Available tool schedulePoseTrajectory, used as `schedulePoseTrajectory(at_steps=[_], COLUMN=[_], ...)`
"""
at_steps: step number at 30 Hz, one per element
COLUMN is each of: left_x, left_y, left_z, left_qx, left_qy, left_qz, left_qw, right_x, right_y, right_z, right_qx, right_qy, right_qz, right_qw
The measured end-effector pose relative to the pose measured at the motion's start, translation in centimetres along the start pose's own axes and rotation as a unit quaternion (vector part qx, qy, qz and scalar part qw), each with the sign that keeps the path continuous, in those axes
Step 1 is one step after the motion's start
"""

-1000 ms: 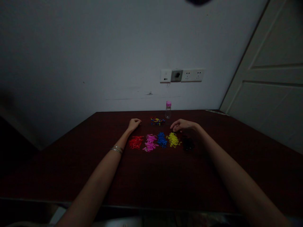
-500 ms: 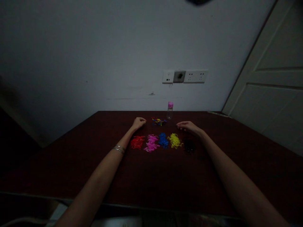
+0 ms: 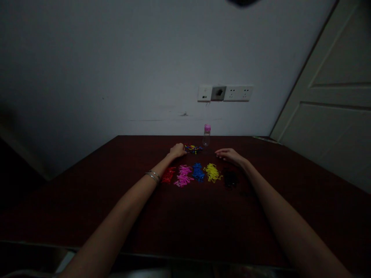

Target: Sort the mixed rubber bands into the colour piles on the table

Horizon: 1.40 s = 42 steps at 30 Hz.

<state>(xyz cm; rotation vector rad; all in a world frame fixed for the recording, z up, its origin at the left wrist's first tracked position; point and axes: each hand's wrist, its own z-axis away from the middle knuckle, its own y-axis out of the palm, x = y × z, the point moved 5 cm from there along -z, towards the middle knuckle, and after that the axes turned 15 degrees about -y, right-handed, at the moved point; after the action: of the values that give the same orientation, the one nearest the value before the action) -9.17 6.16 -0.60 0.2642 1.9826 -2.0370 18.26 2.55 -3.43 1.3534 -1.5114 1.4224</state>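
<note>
My left hand (image 3: 177, 150) reaches to the left edge of a small mixed pile of coloured strips (image 3: 193, 149). Its fingers are curled and closed at the pile, and what they pinch is hidden. My right hand (image 3: 229, 155) rests on the table right of that pile, fingers loosely stretched out, holding nothing I can see. Nearer to me lies a row of sorted heaps: red strips (image 3: 168, 176), partly behind my left wrist, pink strips (image 3: 183, 176), blue strips (image 3: 198, 172), yellow strips (image 3: 213, 172) and black strips (image 3: 230, 179).
A clear bottle with a pink cap (image 3: 206, 135) stands behind the mixed pile, close to the wall. Wall sockets (image 3: 225, 93) are above the dark red table (image 3: 185, 224). On the right is a pale panelled door (image 3: 327, 96).
My left hand has moved right, from beside the mixed pile to its left edge, and my forearm now covers part of the red heap. My right hand has stayed nearly still.
</note>
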Motion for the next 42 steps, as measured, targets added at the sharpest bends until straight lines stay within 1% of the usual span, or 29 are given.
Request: schedulePoseTrajectory(at_steps=[8,11,13,16,18,20,22,25,27,29,31,34,36,38,40,42], left_x=[-0.2,-0.5,-1.2,-2.3,-3.1,-3.7,-4.2,-4.3,-3.7,-2.5,-0.7,2.8,5.0,6.7,7.6,7.9], left_y=[0.0,-0.2,-0.3,-0.3,-0.1,0.2,0.3,0.2,-0.1,-0.4,-0.7,-0.7,-0.7,-0.8,-0.8,-0.6], left_z=[0.2,0.3,0.8,2.1,3.3,4.4,5.3,5.6,5.1,4.2,3.0,1.4,0.7,0.2,-0.1,-0.4], left_qx=[0.007,0.022,0.057,0.143,0.197,0.238,0.261,0.257,0.239,0.213,0.188,0.170,0.151,0.127,0.108,0.097], left_qy=[0.017,0.055,0.107,0.179,0.207,0.226,0.236,0.235,0.223,0.200,0.159,0.069,0.018,-0.015,-0.024,-0.017], left_qz=[0.020,0.058,0.098,0.134,0.133,0.130,0.133,0.145,0.158,0.177,0.200,0.234,0.275,0.321,0.362,0.382], left_qw=[1.000,0.997,0.988,0.964,0.949,0.936,0.926,0.926,0.932,0.940,0.949,0.955,0.949,0.938,0.926,0.919], right_x=[-0.5,-0.6,-0.7,-0.6,-0.6,-0.6,-0.7,-1.1,-1.3,-1.4,-1.3,-1.1,-0.9,-0.7,-0.5,-0.3], right_y=[-0.2,-0.2,-0.2,-0.2,-0.2,-0.2,-0.2,-0.1,-0.1,-0.1,0.0,0.0,0.1,0.3,0.5,0.7], right_z=[-0.3,-0.4,-0.4,-0.4,-0.4,-0.4,-0.5,-0.7,-0.9,-1.0,-1.0,-0.9,-0.9,-0.9,-0.9,-0.9], right_qx=[-0.003,-0.001,0.001,0.002,0.003,0.004,0.005,0.014,0.020,0.024,0.025,0.023,0.021,0.022,0.027,0.033], right_qy=[-0.015,-0.017,-0.018,-0.022,-0.024,-0.025,-0.027,-0.031,-0.032,-0.035,-0.039,-0.042,-0.041,-0.040,-0.039,-0.036], right_qz=[0.007,0.006,0.010,0.019,0.022,0.021,0.017,0.013,0.016,0.022,0.028,0.040,0.050,0.060,0.068,0.079], right_qw=[1.000,1.000,1.000,1.000,0.999,0.999,0.999,0.999,0.999,0.999,0.999,0.998,0.998,0.997,0.997,0.996])
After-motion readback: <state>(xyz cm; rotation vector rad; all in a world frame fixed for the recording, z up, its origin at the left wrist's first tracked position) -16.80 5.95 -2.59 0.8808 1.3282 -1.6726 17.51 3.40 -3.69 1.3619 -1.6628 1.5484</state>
